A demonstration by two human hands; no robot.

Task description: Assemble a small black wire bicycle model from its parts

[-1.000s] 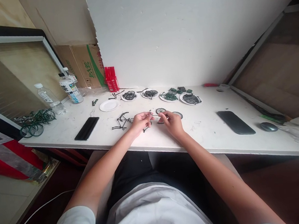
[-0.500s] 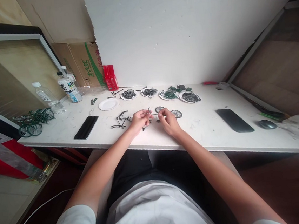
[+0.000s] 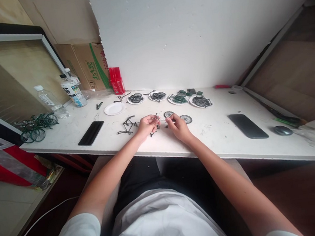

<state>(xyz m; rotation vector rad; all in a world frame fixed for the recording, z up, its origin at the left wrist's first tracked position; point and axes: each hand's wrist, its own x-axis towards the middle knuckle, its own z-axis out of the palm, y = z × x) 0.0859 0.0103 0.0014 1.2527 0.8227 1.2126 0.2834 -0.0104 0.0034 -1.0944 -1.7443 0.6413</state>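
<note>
My left hand (image 3: 146,125) and my right hand (image 3: 177,125) meet over the white table (image 3: 220,134), both pinched on a small dark model bicycle part (image 3: 160,120) held between their fingertips. A black model bicycle frame (image 3: 126,126) lies just left of my left hand. Two small spoked wheels (image 3: 186,119) lie just beyond my right hand. Farther back stands a row of white plates (image 3: 114,109), several of them holding dark and green model parts (image 3: 200,101).
A black phone (image 3: 91,133) lies to the left, another phone (image 3: 247,125) and a mouse (image 3: 282,130) to the right. Bottles (image 3: 73,91), a red box (image 3: 116,81), a cardboard carton (image 3: 91,67) and finished green model bicycles (image 3: 36,128) stand at the far left. A white board backs the table.
Both hands stayed together on the small part, shifting only slightly. The view moved a little.
</note>
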